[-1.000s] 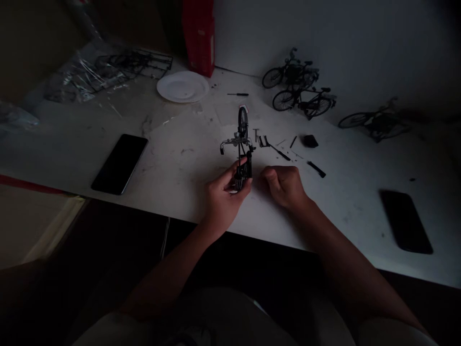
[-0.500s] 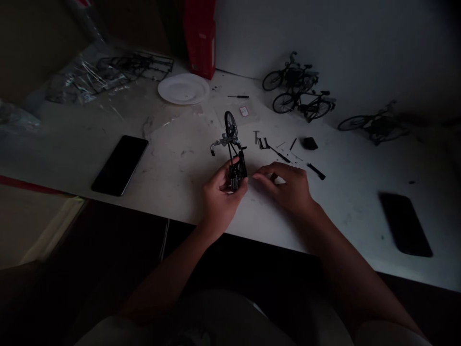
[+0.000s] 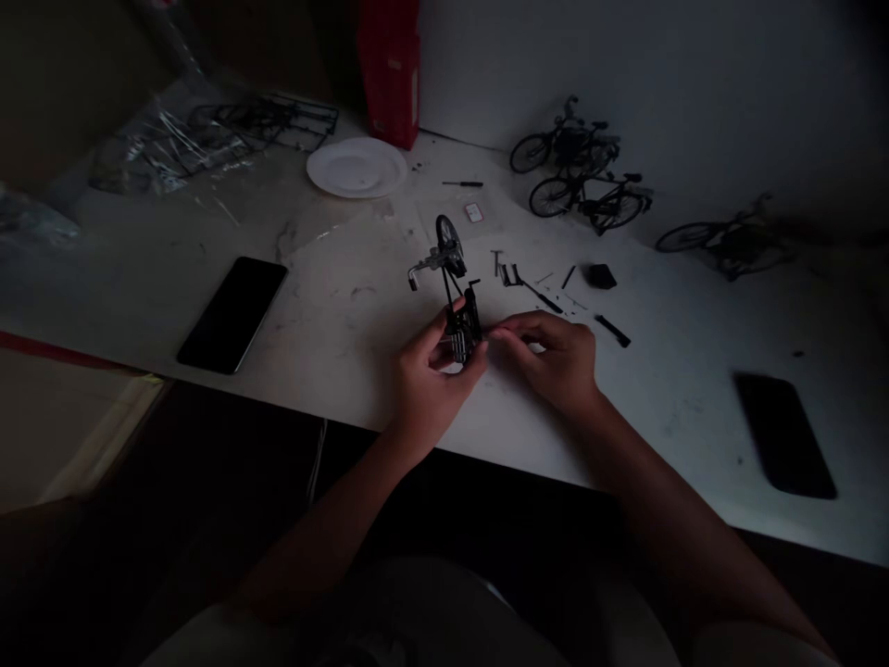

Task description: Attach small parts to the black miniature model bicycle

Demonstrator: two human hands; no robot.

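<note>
The little bike model (image 3: 455, 296) in the middle of the frame looks like dark metal, with a shiny silver handlebar. The desk (image 3: 333, 306) is white and matt, with scuffs and smudges on it. The phone (image 3: 232, 313) at the left has a smooth, glossy black face, and so does the second phone (image 3: 784, 434) at the right. The plate (image 3: 356, 168) near the top is white and smooth. In the upper left, the clear bags (image 3: 149, 148) are crinkly, shiny plastic. The box (image 3: 390, 69) at the top looks like red cardboard.
</note>
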